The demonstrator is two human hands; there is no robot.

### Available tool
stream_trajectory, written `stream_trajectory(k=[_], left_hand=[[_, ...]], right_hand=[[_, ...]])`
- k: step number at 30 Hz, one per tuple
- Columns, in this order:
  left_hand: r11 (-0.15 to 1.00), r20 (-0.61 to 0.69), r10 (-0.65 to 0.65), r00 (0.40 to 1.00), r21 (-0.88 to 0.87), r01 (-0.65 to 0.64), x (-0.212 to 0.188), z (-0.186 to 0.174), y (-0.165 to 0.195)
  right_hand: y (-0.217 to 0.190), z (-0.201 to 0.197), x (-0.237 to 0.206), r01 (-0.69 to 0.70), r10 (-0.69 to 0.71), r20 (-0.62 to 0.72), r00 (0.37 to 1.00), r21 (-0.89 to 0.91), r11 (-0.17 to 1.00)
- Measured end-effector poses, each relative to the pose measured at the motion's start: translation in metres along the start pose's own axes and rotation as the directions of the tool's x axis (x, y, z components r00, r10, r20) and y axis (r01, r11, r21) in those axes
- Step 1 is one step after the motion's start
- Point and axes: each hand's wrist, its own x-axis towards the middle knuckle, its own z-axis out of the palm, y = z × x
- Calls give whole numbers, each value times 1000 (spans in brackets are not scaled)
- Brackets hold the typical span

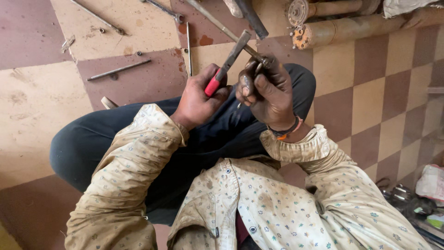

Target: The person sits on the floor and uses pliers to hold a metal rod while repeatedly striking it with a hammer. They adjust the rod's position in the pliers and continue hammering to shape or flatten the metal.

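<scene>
My left hand (199,99) grips a small hammer (230,61) by its red handle, the steel head raised near the right hand. My right hand (268,90), dark with grease, is closed around a small metal part (261,62) at the end of a thin rod (217,25) that runs up and to the left. The hammer head sits just left of that part. Both hands hover over my dark-trousered knees. What exactly the right hand pinches is partly hidden by the fingers.
Loose metal rods (118,70) and a wrench (163,9) lie on the checkered tile floor (365,102) ahead. Rusty cylindrical parts (342,28) rest at the top right. Small items and a bag (430,183) sit at the right edge.
</scene>
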Motion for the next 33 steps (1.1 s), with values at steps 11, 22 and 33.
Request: stream_trajectory(k=[11, 22, 33], left_hand=[[1000, -202, 10, 979, -19, -15, 3, -7, -5], [996, -84, -40, 996, 77, 47, -1, -9, -5], [966, -7, 23, 1000, 257, -20, -3, -9, -3]], right_hand=[[-2, 0, 5, 99, -159, -122, 980, -393, 914], [-16, 13, 16, 220, -433, 23, 901, -884, 412], [-14, -4, 17, 165, -430, -52, 901, -877, 451]])
